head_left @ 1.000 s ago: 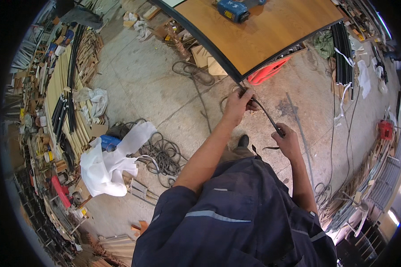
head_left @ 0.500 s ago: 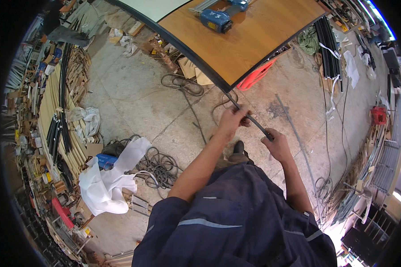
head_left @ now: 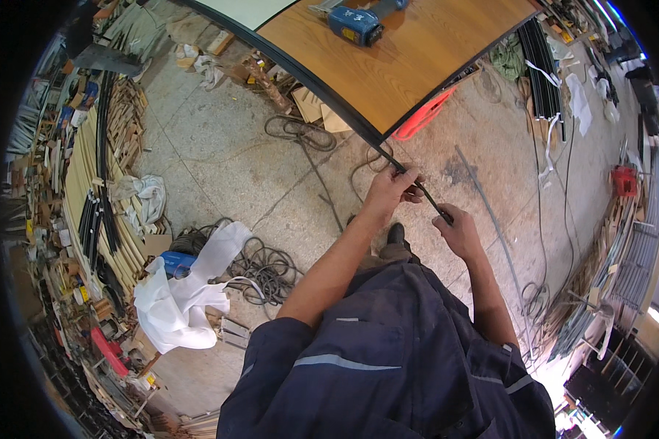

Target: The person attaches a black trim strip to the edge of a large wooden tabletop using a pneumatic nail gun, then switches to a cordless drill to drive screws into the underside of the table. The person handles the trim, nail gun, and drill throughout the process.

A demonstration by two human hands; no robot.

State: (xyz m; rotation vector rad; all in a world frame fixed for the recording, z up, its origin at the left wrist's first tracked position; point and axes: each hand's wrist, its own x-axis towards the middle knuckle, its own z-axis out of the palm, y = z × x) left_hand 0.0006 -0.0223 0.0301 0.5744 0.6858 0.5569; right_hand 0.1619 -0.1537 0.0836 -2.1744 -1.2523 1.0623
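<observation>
I hold a thin black strip (head_left: 426, 199) with both hands, just off the corner of a brown wooden board (head_left: 410, 58) with a black edge band. My left hand (head_left: 392, 187) pinches the strip near where it meets the board's corner. My right hand (head_left: 458, 230) grips the strip's lower end, a little nearer to me. The strip runs straight between the two hands. A blue power tool (head_left: 359, 20) lies on the board's top, well away from my hands.
A red plastic crate (head_left: 423, 117) sits under the board. Coiled cables (head_left: 267, 267) and a white sheet (head_left: 183, 293) lie on the concrete floor at left. Stacked wooden strips (head_left: 95, 190) line the left side; black profiles (head_left: 540, 58) and metal racks stand at right.
Both hands have slid along the strip while the view shifted; the board corner and hands sit slightly higher and nearer together than a second ago. My grip on the strip stays.
</observation>
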